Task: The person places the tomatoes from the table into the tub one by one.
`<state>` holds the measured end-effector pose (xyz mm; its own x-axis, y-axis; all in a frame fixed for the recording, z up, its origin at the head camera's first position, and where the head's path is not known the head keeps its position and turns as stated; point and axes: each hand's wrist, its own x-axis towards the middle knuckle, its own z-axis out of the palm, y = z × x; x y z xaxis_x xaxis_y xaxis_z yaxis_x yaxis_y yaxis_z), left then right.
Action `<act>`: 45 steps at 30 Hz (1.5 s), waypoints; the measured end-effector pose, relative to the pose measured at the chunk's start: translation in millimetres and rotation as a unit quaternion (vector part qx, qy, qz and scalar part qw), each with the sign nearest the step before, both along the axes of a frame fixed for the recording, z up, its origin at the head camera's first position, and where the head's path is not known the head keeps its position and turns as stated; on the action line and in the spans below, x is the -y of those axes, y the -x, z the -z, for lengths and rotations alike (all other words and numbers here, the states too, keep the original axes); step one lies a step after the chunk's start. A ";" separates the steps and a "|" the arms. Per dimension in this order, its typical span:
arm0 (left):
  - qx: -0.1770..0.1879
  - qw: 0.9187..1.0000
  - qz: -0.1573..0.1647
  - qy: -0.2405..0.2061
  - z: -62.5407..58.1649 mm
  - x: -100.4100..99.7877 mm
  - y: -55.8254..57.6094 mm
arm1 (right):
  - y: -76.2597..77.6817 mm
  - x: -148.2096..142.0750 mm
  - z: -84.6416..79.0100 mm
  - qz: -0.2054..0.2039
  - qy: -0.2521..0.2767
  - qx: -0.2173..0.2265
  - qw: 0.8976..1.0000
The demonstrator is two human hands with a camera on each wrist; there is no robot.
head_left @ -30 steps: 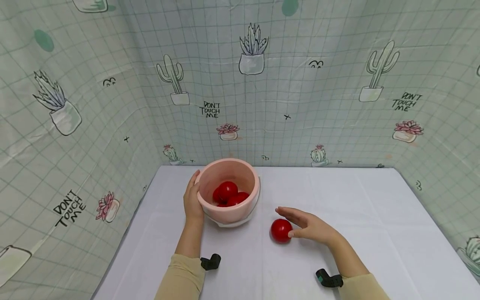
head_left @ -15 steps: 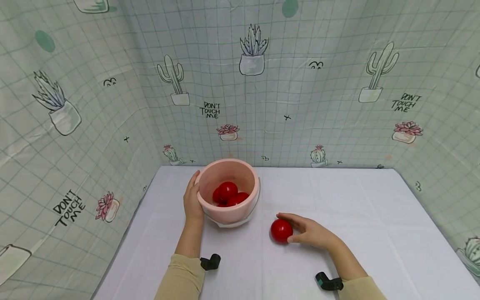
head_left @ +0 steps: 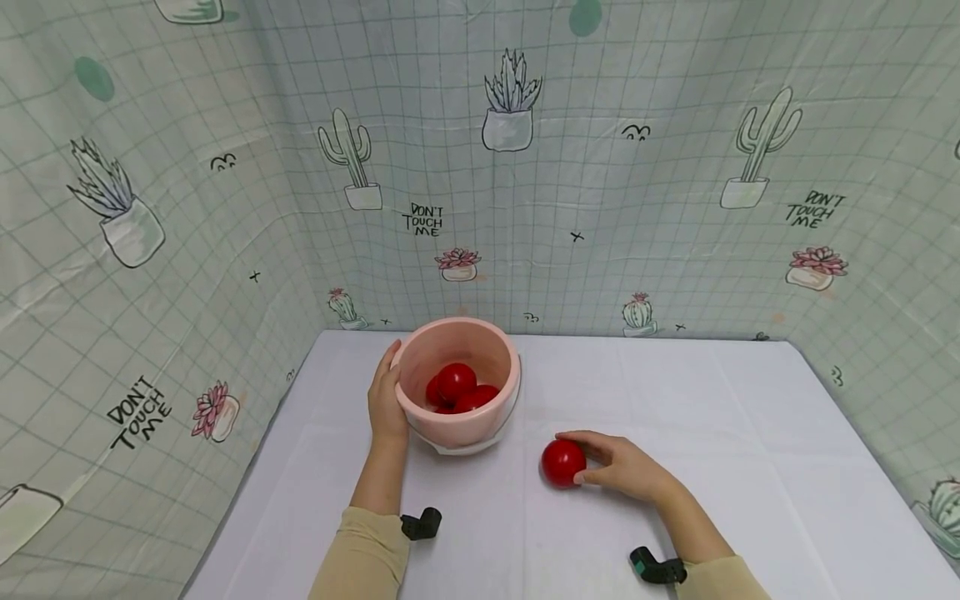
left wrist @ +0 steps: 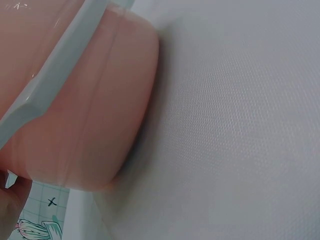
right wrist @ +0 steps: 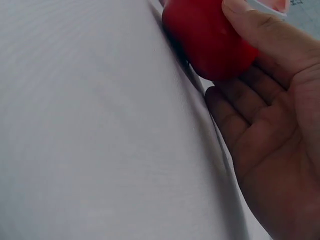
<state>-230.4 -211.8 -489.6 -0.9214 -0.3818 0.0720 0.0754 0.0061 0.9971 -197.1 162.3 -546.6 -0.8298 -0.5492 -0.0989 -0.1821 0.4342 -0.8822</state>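
A pink bucket with a white handle stands on the white-covered table, left of the middle. Several red apples lie inside it. My left hand holds the bucket's left side near the rim; in the left wrist view only some fingers show, against the bucket wall. One more apple rests on the table to the right of the bucket. Around its right side, my right hand grips it, thumb on the near side and fingers behind. The right wrist view shows the thumb on the lobed red apple.
White cloth covers the table. A grid-patterned curtain with drawn cacti rises behind the table and along both sides. Black wrist mounts sit on both forearms. The bucket's white handle hangs down along its front.
My right hand has closed in on the loose apple, its raised fingers lowering round the far side. The left hand and the bucket have stayed in place.
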 end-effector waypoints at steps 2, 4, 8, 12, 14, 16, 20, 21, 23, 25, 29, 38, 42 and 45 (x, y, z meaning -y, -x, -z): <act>0.001 1.000 0.001 0.000 -0.3 -0.2 -0.3 | 0.5 -0.1 -1.5 0.007 -0.008 -0.003 1.000; 0.000 1.000 0.003 0.000 -0.5 -0.1 -0.4 | 2.1 -0.4 -4.9 0.010 -0.011 -0.005 1.000; -0.004 1.000 0.006 0.000 -1.9 0.1 -1.4 | 8.3 -1.0 -16.5 0.002 0.011 -0.008 1.000; 0.000 1.000 0.006 0.006 -2.5 -0.1 -2.7 | 15.8 -1.3 -31.9 -0.009 0.033 -0.013 0.999; -0.001 1.000 0.006 0.007 -2.2 -0.1 -2.7 | 20.2 -0.7 -40.7 -0.010 0.036 -0.016 0.999; -0.003 1.000 0.006 0.008 -2.2 0.1 -2.6 | 25.0 0.9 -50.6 -0.007 0.034 -0.021 0.999; -0.003 1.000 0.009 0.007 -5.4 0.1 -3.8 | 35.1 5.2 -71.4 -0.006 0.032 -0.035 0.999; -0.002 1.000 0.010 0.007 -4.8 0.3 -3.6 | 38.0 6.0 -76.0 -0.006 0.031 -0.038 0.999; -0.005 1.000 0.011 0.002 -4.3 0.4 -3.4 | 43.1 7.5 -85.3 -0.007 0.033 -0.047 0.998; -0.005 1.000 0.012 -0.004 -3.7 0.6 -2.9 | 47.6 8.6 -94.3 -0.009 0.036 -0.053 0.998; -0.001 1.000 0.009 -0.010 -0.7 1.6 -0.6 | 55.6 12.2 -110.9 -0.013 0.037 -0.060 0.997; -0.005 1.000 0.009 -0.014 -1.5 0.8 -1.0 | 73.0 24.2 -139.6 -0.012 0.036 -0.053 0.998; -0.008 1.000 0.010 -0.012 -0.5 1.7 -0.8 | 80.8 32.2 -147.0 -0.018 0.031 -0.058 0.998; -0.008 1.000 0.013 -0.012 0.2 2.6 -0.3 | 86.2 38.9 -151.9 -0.022 0.026 -0.064 0.997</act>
